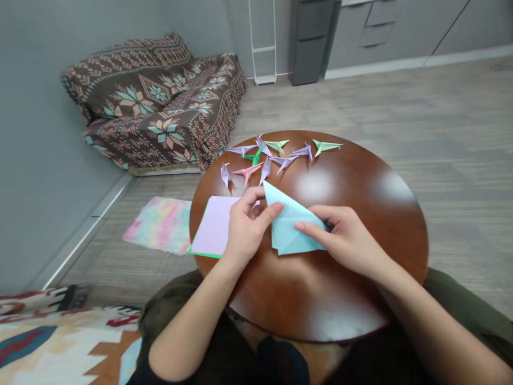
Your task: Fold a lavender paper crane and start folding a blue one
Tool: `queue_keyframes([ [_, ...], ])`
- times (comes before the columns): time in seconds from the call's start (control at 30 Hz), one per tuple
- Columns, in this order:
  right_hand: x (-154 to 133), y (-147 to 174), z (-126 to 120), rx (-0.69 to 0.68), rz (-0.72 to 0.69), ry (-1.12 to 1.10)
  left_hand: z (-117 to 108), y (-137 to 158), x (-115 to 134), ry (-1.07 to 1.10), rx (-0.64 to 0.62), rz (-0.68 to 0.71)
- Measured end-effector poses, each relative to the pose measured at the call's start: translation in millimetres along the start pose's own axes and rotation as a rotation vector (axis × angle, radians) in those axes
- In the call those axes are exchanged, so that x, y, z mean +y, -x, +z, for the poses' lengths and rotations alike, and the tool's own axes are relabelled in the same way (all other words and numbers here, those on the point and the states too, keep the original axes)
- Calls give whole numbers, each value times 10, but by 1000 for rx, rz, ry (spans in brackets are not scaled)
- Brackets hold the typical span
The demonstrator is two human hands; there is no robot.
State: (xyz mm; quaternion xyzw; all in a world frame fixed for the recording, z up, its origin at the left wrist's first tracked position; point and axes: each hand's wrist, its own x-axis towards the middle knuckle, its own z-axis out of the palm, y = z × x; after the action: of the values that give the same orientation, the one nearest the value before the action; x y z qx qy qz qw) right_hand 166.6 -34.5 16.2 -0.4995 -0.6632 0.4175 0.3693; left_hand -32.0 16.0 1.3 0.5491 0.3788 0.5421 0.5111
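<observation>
Between my hands is a light blue sheet of origami paper (294,230), folded into a triangle-like shape with visible creases and held up over the table. My left hand (250,219) pinches its upper left edge, thumb in front and fingers behind. At the right corner my right hand (340,232) grips it, with the thumb lying across the front and the other fingers behind the paper. Beside my left hand lies a stack of square paper (214,224), lilac on top with a green edge showing underneath.
Several folded paper cranes in lilac, pink (247,172) and green (326,146) lie at the far side of the round brown table (360,289). Beyond stand a covered sofa (160,107) and a grey cabinet (310,48). A pastel rug (160,224) lies left.
</observation>
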Motion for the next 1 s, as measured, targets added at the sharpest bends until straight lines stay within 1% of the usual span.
queue_keyframes([
  [0.03, 9, 0, -5, -27, 28, -46, -2, -6, -1, 29, 2, 0],
  [0.1, 23, 1, -19, -70, 74, -106, -4, -6, -4, 122, -59, -83],
  [0.17, 29, 5, -39, -95, 103, -105, 3, 10, -4, 159, -133, -178],
  [0.2, 29, 8, -49, -111, 113, -92, 9, 21, -1, 149, -145, -197],
  [0.27, 22, 12, -60, -146, 124, -80, 27, 45, 15, 92, -127, -194],
  [0.33, 8, 11, -55, -150, 119, -109, 47, 62, 40, 28, -114, -193],
  [0.43, -9, 2, -26, -78, 89, -159, 66, 68, 73, -51, -127, -188],
  [0.5, -13, -2, -9, -64, 73, -148, 72, 62, 84, -81, -124, -159],
  [0.57, -12, 2, -3, -90, 75, -122, 73, 55, 90, -77, -98, -141],
  [0.67, -15, 16, -2, -142, 87, -106, 74, 50, 97, -27, -48, -160],
  [0.77, -24, 24, 1, -156, 109, -112, 67, 50, 95, -14, -28, -166],
  [0.83, -22, 22, -13, -159, 133, -123, 52, 44, 73, -32, 9, -136],
  [0.9, -1, 15, -59, -161, 156, -130, 26, 26, 32, -32, 78, -84],
  [1.0, 87, 5, -205, -139, 168, -110, -27, -23, -39, 38, 174, -8],
])
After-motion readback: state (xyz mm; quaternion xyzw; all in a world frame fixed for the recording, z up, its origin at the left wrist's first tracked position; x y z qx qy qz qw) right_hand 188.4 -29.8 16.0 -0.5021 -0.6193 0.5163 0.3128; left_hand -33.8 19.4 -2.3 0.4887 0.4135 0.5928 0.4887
